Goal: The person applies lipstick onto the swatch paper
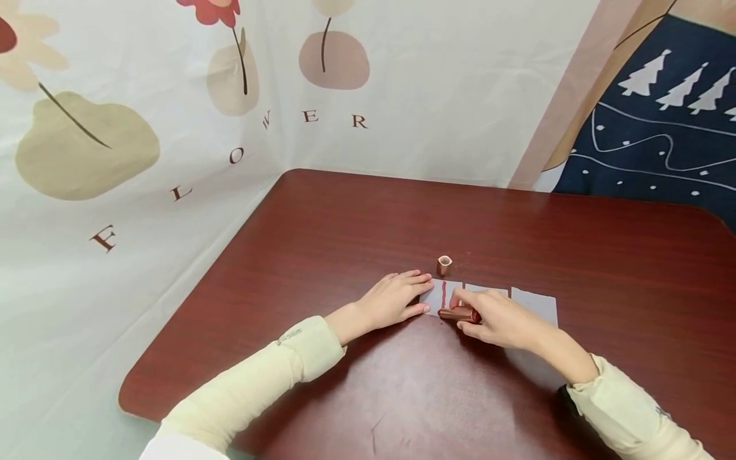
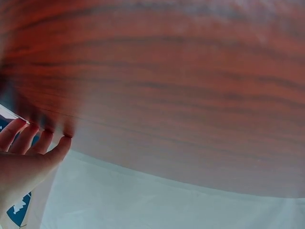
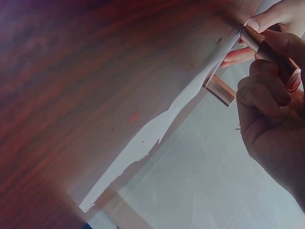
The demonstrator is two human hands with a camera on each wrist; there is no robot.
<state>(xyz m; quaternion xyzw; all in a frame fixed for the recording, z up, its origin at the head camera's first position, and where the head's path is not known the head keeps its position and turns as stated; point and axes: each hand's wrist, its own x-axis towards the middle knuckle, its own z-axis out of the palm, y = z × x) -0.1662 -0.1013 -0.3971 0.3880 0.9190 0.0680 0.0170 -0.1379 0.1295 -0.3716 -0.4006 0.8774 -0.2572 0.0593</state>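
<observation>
My right hand (image 1: 506,319) pinches a copper-coloured lipstick (image 1: 458,314) tilted low over the leftmost paper piece (image 1: 432,298). Its red tip is at the lower edge of that paper, at the bottom of a red stroke (image 1: 444,292). My left hand (image 1: 397,300) rests with fingers spread, fingertips on the paper's left edge; in the left wrist view the left hand (image 2: 28,162) shows straight fingers on the table. Behind the paper stands the lipstick cap (image 1: 444,266), its hollow end up. In the right wrist view, the lipstick (image 3: 271,55) lies between thumb and curled fingers.
Two more paper pieces, a middle one (image 1: 486,289) and a right one (image 1: 535,305), lie in a row beside the first, partly under my right hand. The dark red wooden table (image 1: 345,223) meets a printed curtain (image 1: 448,96) at its back and left.
</observation>
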